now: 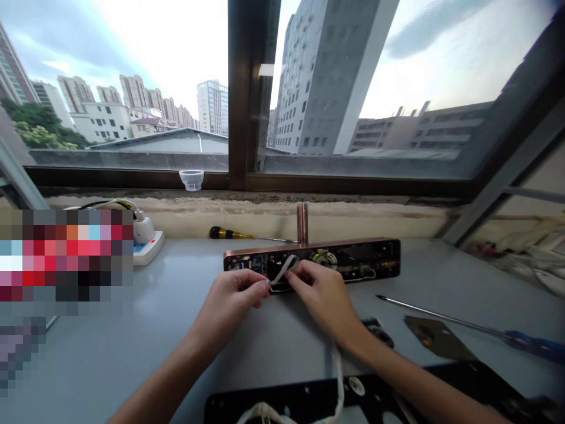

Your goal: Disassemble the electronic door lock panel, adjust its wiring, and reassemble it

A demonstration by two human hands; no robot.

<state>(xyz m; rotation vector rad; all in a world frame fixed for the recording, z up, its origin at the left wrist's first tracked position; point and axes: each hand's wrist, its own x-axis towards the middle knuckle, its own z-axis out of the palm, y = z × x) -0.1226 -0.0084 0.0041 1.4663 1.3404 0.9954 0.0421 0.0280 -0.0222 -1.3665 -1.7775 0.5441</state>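
Note:
A long copper-coloured lock body [362, 254] lies open on the grey table [132, 347], its circuit board and wiring showing, with a copper spindle [302, 222] standing up from it. My left hand [236, 294] pinches a flat white ribbon cable [282, 271] at the lock's front edge. My right hand [320, 288] has its fingers closed on the same cable just to the right, over the open housing.
A yellow-handled screwdriver [233, 234] lies behind the lock. A blue-handled screwdriver [525, 341] and a metal plate [435, 337] lie at right. A black panel [309, 400] with a white cable sits at the near edge. A power strip [148, 244] and clear cup [191, 179] are at left.

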